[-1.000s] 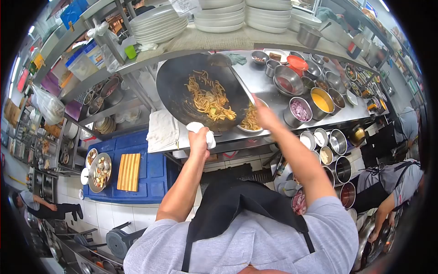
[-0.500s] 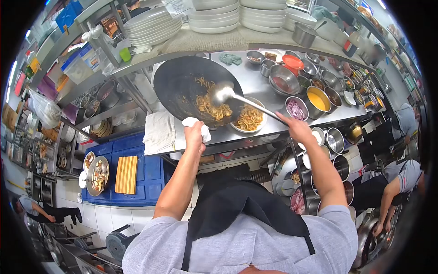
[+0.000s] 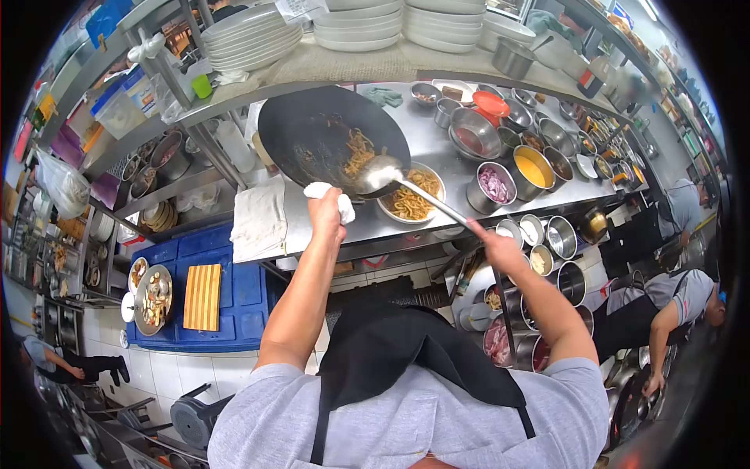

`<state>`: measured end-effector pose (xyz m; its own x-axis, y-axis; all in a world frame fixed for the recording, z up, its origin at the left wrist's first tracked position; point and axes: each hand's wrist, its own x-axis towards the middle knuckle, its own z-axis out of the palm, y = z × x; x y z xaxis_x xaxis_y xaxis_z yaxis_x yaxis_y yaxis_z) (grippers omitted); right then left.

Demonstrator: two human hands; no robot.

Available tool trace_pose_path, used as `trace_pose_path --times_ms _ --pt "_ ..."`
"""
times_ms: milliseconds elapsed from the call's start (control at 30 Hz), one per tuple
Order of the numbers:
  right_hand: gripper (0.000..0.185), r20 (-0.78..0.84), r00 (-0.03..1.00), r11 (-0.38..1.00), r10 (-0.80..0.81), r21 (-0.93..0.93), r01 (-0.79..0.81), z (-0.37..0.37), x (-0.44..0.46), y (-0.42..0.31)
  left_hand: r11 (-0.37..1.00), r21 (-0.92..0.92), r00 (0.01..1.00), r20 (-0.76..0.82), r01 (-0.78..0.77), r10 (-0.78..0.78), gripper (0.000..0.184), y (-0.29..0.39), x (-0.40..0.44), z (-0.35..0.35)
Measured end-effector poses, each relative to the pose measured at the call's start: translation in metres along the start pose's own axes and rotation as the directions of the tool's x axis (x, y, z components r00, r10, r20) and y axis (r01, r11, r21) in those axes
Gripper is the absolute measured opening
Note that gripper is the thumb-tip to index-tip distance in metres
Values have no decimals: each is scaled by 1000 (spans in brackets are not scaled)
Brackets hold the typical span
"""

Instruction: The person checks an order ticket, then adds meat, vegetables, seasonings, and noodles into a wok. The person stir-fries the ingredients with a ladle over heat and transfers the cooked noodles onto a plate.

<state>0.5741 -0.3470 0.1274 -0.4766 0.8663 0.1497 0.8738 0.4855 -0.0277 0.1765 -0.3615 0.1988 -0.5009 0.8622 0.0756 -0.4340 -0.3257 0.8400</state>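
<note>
My left hand (image 3: 326,216) is closed on a folded white cloth (image 3: 345,208) at the near edge of a large dark wok (image 3: 293,137); the cloth hides the grip beneath. The wok tilts toward the right, with brown noodles (image 3: 358,152) along its lower side. My right hand (image 3: 501,250) is wrapped round the long handle of a metal ladle (image 3: 380,173). The ladle's bowl sits at the wok's near right rim, back side up, below the noodles. Against that rim stands a white bowl (image 3: 406,220) holding a heap of the same noodles (image 3: 414,197).
To the right are a pot of chopped purple onion (image 3: 493,184), a pot of yellow liquid (image 3: 533,167) and several metal bowls. A white towel (image 3: 260,219) hangs over the counter's left edge. Stacked plates (image 3: 358,27) line the shelf above. A co-worker (image 3: 664,313) bends at the far right.
The ladle has come down and toward me, from inside the wok to its near right rim. Fewer noodles show in the wok. The whole view has shifted slightly.
</note>
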Motion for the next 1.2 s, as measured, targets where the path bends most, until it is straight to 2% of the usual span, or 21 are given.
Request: trace_pose_path --times_ms 167,233,300,400,433,500,533,567,633,700,833,967,1033,1100,1200 --pt "83 -36 998 966 -50 -257 39 -59 7 69 999 41 999 34 3 -4 12 -13 11 -12" --pt "82 7 996 938 -85 -336 82 -108 10 69 981 124 988 -20 -148 152 12 -25 20 -14" --pt "80 59 994 904 -92 -414 108 -142 17 70 974 156 985 -21 -164 169 12 -20 13 -10" --pt "80 65 996 903 -66 -420 87 -178 32 47 971 193 988 -28 -143 151 12 -10 4 -9" --pt "80 12 995 937 -94 -336 93 -170 42 41 979 149 989 -22 -138 143 11 -7 0 -7" --pt "82 -91 993 985 -77 -162 62 -134 67 18 986 100 990 0 -137 138 11 0 -8 3" --pt "85 -61 998 997 -10 -82 5 -122 76 -12 991 75 994 -20 -108 109 12 2 -13 6" --pt "89 48 994 993 98 55 -101 -100 89 -38 995 47 995 -44 -82 85 13 3 -16 8" --pt "85 -5 996 985 91 148 -89 -40 90 -70 996 22 994 -59 -90 91 13 5 -15 6" --pt "91 -58 994 980 89 184 -77 3 62 -71 1000 -13 1000 -11 3 -3 12 12 -14 -1" --pt "91 -7 998 998 63 -13 -63 7 6 10 999 -8 999 -2 -42 42 13 24 -14 -14" --pt "87 -64 998 963 -29 -268 11 -57 2 64 998 58 999 -17 -37 38 14 21 -2 -26" --pt "86 -17 1000 936 23 -350 -27 -109 4 53 991 104 996 -41 -79 84 14 17 7 -34" --pt "85 -13 1000 934 -20 -357 14 -133 13 42 988 128 996 -14 -87 90 13 23 6 -40" --pt "88 -89 996 977 -20 -214 1 -122 38 9 989 125 997 11 -78 77 13 32 -7 -45"
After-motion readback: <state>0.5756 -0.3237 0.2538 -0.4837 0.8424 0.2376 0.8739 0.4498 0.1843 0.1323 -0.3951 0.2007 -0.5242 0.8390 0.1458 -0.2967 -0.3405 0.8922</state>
